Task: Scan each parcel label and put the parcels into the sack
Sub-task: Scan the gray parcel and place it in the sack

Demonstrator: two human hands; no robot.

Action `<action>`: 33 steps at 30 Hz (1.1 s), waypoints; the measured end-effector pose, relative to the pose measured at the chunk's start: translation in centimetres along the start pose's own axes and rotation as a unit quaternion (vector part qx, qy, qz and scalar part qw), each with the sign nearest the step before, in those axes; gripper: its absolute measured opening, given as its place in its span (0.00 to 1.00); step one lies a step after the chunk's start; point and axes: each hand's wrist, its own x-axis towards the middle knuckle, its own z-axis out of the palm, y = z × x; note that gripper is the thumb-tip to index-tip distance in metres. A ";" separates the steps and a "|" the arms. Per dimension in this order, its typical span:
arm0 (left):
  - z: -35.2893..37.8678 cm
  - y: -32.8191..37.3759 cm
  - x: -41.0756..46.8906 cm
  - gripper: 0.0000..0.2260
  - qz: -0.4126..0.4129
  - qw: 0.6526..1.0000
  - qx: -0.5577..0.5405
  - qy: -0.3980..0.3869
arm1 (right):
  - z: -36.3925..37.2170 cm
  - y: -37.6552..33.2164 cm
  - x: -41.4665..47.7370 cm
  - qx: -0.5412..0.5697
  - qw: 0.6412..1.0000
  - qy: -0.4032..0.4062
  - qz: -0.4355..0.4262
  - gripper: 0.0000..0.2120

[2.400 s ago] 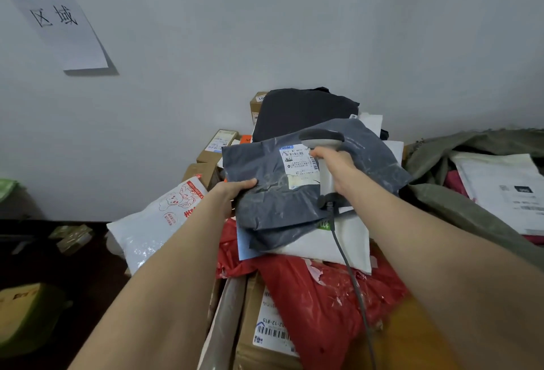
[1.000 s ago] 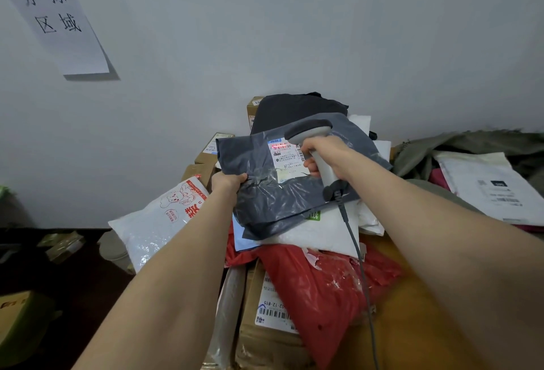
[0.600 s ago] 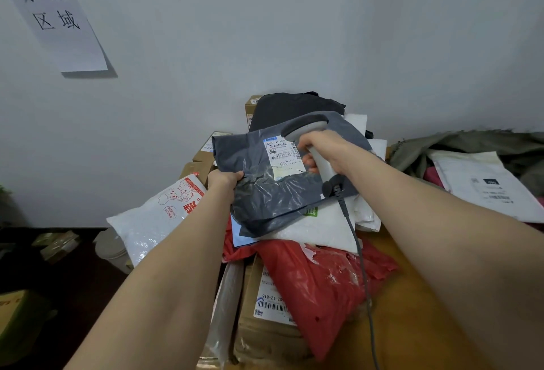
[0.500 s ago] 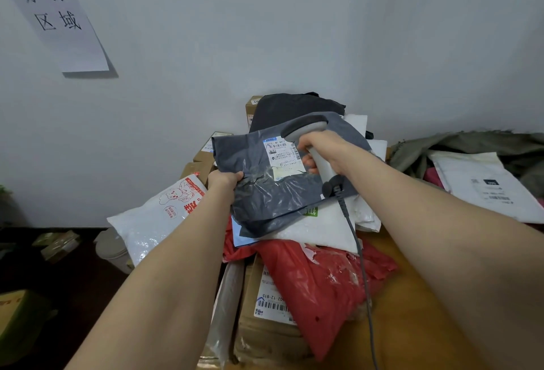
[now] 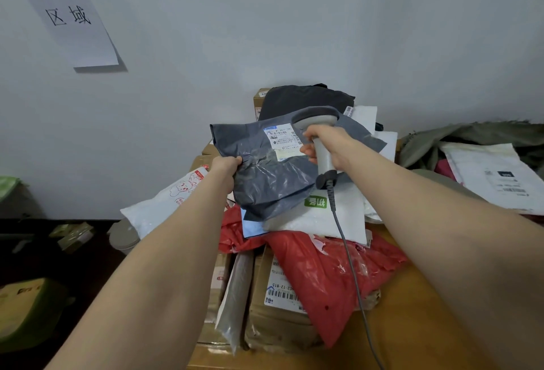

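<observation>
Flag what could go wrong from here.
1. The label sits on creased, glossy film and the scanner is close at its edge: a misread seems possible.
2. The left hand has a grip on the grey parcel only at its left edge; it may sag or slip.
3. The cable trails over the red parcel and could drag it.

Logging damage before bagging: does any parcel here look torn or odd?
Yes. The red parcel at the front looks torn: ragged white flaps show along its top edge, just below the white parcel. The grey parcel is only creased.
</observation>
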 end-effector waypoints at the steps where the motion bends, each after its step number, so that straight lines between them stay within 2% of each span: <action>1: 0.0 0.1 0.1 0.16 -0.001 1.000 -0.006 -0.001 | 0.0 0.0 -0.1 -0.002 1.000 -0.004 0.000 0.04; 8: 0.7 0.2 -1.2 0.07 -0.021 1.000 -0.018 0.004 | -1.4 0.6 0.7 -0.010 0.999 -0.048 0.010 0.06; 12: 2.0 -0.2 -2.9 0.15 -0.032 0.998 -0.043 -0.013 | -3.1 0.7 1.6 -0.005 0.996 -0.089 0.020 0.06; 14: 2.8 -0.5 -4.1 0.15 -0.051 0.998 -0.034 -0.026 | -4.3 0.7 2.0 -0.005 0.993 -0.117 0.025 0.06; 16: 3.6 -0.8 -5.3 0.15 -0.071 0.997 -0.027 -0.009 | -5.9 0.8 2.1 -0.008 0.988 -0.148 0.032 0.07; 18: 4.4 -1.0 -6.7 0.18 -0.073 0.996 -0.039 0.019 | -7.6 0.8 2.0 -0.010 0.984 -0.177 0.035 0.07; 20: 5.0 -1.2 -8.3 0.21 -0.071 0.995 -0.057 0.042 | -9.0 0.7 1.8 -0.006 0.980 -0.196 0.034 0.07; 24: 5.9 -1.7 -11.7 0.17 -0.054 0.991 -0.094 0.079 | -10.8 0.6 0.9 0.012 0.977 -0.210 0.038 0.04; 26: 6.0 -2.0 -12.7 0.19 -0.039 0.989 -0.111 0.093 | -11.4 0.6 0.2 0.022 0.976 -0.215 0.038 0.04; 30: 6.4 -2.8 -15.3 0.12 -0.010 0.983 -0.149 0.104 | -12.7 1.1 -1.7 0.039 0.972 -0.229 0.031 0.04; 33: 6.9 -3.6 -17.1 0.11 0.022 0.978 -0.177 0.113 | -14.2 1.8 -3.4 0.052 0.975 -0.216 0.020 0.05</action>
